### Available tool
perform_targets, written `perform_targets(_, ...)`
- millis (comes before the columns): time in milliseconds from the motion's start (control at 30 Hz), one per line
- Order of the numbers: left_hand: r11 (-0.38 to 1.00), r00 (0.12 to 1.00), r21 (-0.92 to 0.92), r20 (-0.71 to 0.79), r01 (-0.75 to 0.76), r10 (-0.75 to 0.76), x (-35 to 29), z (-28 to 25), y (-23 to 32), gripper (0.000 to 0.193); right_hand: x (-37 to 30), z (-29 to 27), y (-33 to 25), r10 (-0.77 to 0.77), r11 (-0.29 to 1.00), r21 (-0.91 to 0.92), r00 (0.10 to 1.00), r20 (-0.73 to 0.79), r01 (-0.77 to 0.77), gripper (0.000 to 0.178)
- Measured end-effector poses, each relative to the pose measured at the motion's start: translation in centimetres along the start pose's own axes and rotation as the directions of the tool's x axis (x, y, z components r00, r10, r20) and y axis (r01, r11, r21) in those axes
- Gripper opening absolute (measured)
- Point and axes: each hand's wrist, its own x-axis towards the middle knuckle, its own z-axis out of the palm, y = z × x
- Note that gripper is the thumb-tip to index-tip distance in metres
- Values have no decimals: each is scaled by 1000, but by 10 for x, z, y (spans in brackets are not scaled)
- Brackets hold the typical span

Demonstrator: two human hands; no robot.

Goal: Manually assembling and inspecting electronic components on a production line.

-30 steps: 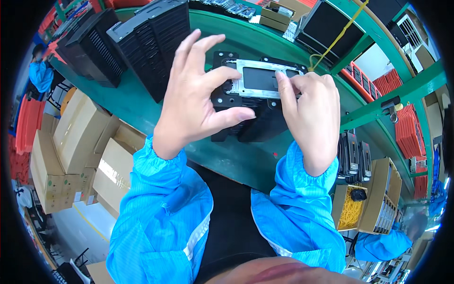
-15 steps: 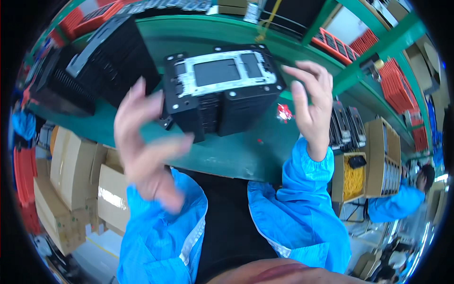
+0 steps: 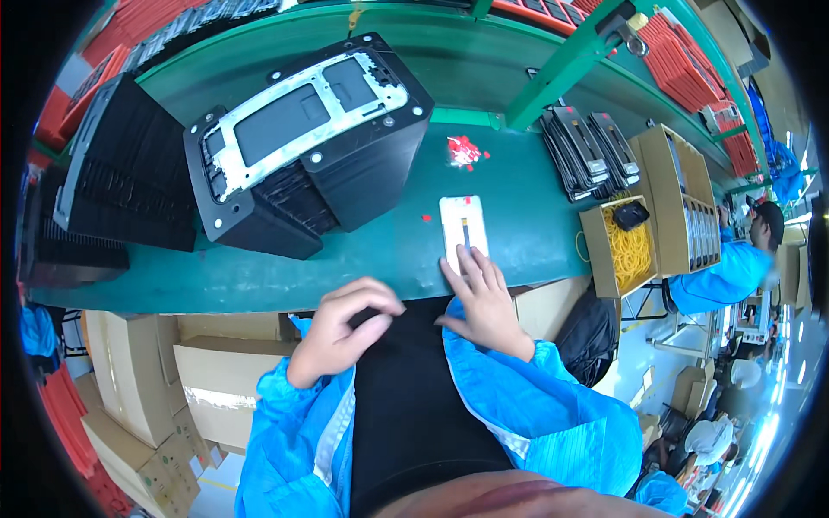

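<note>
1. In the head view I see my right hand (image 3: 486, 298) lying flat at the near edge of the green tabletop (image 3: 371, 250), its fingers (image 3: 471, 262) spread a little and resting on the near end of a white flat panel (image 3: 464, 230).
2. The white flat panel lies on the tabletop, just right of the black block stack (image 3: 311, 147) and near the red scraps (image 3: 465, 152) beyond it.
3. My left hand (image 3: 345, 332) sits left of the panel at the tabletop's near edge, fingers curled loosely inward; I cannot tell whether they pinch anything.
4. The black block stack carries a metal-framed plate (image 3: 302, 112) on top.
5. Right of the panel stands a cardboard box of yellow bands (image 3: 626, 246), with black trays (image 3: 579, 151) behind it.
</note>
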Motion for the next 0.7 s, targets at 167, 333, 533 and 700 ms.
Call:
perform_targets(167,837,804,-23,292,547,-518,26,23,-5,44,-27,14,12,-21,1000,4,998,-59,22,65)
perform_targets(333,979,998,-195,49,58,-49,32,75,-45,69,-4,-8,-21,-154,821,442,885,-439,362,47)
perform_targets(533,868,999,-496,20,-34,51,39,52,-15,72,50,-39,-26,330,-236,900,902,-280,366,44)
perform_targets(700,812,999,-582,43,41,-19,32,46,-17,73,80,-71,-17,178,-588,720,927,-330,369,43)
